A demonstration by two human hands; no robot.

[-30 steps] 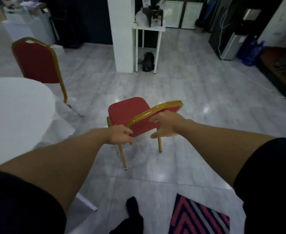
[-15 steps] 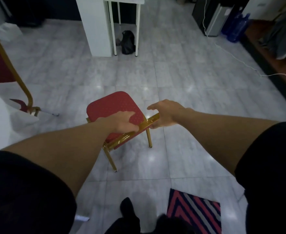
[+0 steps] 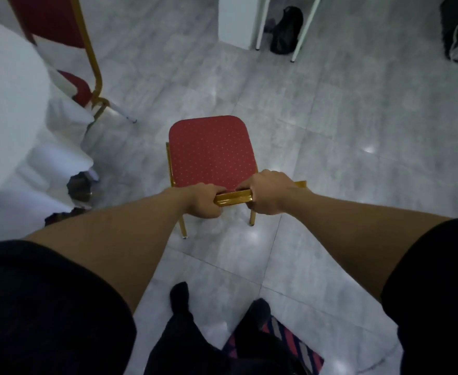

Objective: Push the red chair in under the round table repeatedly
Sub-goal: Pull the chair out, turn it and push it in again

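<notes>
Grey marble-look floor (image 3: 330,117) tiles fill the room, with a white-draped round desk (image 3: 3,104) at the left edge and a second red chair (image 3: 60,36) tucked against its far side. The red chair (image 3: 211,152) stands on the open floor, apart from the desk and to its right, its dotted seat facing away from the person. Both fists are wrapped around the gold top rail of its backrest: the left hand (image 3: 204,200) and the right hand (image 3: 269,193), a short stretch of rail showing between them.
</notes>
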